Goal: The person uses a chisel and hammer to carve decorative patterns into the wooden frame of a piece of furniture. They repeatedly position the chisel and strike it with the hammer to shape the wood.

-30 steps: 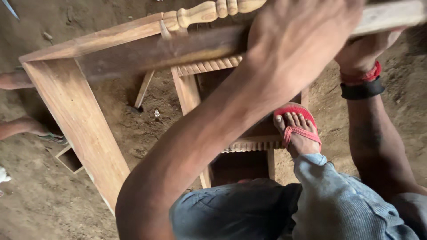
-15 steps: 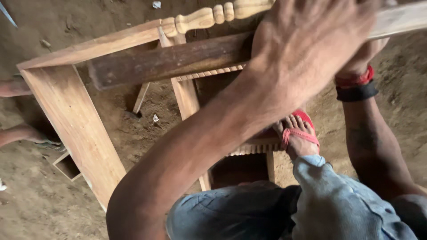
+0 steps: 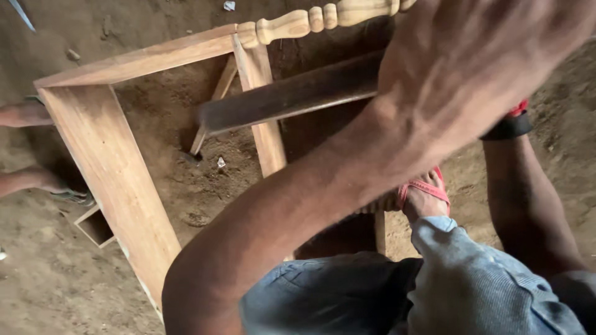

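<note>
Since a second ago the dark wooden bar (image 3: 292, 94) has slid right across the pale frame (image 3: 112, 161), left hand (image 3: 478, 56) closed around it, right grip hidden, and it may slip onto the sandalled foot (image 3: 425, 197).
</note>
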`<state>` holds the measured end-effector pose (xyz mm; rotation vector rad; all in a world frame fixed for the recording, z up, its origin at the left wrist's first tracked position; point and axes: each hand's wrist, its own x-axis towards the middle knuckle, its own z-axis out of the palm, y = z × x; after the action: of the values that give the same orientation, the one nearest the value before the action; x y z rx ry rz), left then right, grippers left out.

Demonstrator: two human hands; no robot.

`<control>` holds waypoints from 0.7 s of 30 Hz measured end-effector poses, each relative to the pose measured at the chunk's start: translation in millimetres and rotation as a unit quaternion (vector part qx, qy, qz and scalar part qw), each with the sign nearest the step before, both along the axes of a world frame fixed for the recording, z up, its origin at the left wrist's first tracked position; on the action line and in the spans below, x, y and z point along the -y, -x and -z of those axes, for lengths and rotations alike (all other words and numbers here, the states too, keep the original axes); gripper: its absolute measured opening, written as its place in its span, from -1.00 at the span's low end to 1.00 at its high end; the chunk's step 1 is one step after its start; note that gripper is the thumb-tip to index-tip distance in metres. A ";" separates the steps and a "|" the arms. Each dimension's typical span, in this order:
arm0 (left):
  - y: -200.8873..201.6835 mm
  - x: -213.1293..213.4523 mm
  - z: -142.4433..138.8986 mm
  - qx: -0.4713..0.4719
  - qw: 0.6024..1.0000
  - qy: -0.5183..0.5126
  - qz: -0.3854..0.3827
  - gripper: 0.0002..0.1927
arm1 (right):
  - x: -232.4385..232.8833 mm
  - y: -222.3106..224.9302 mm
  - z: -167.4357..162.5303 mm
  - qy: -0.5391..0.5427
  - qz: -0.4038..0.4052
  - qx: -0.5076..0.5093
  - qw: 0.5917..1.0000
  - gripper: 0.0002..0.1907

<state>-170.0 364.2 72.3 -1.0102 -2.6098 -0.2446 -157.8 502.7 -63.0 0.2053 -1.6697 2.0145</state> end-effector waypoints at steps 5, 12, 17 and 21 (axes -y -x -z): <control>2.9 6.9 2.4 0.076 0.987 0.141 -0.009 -0.44 | 4.6 1.5 -2.5 0.023 -0.018 -0.002 1.000 -0.73; -5.4 39.7 -12.1 -0.006 1.000 -0.009 0.008 -0.52 | 10.6 -0.8 13.7 0.106 -0.066 -0.010 0.992 -0.72; -13.0 108.2 -43.2 0.174 0.984 -0.031 -0.014 -0.85 | 53.0 -0.7 25.1 0.220 0.041 0.030 0.974 -0.58; -30.3 159.3 -84.2 0.136 0.975 -0.153 -0.086 -0.88 | 37.5 11.9 1.9 0.274 -0.135 -0.023 0.952 -0.58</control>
<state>-139.8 204.9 156.5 -0.6808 -2.7613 -0.7638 -169.7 465.3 -64.8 0.2890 -1.0348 2.5667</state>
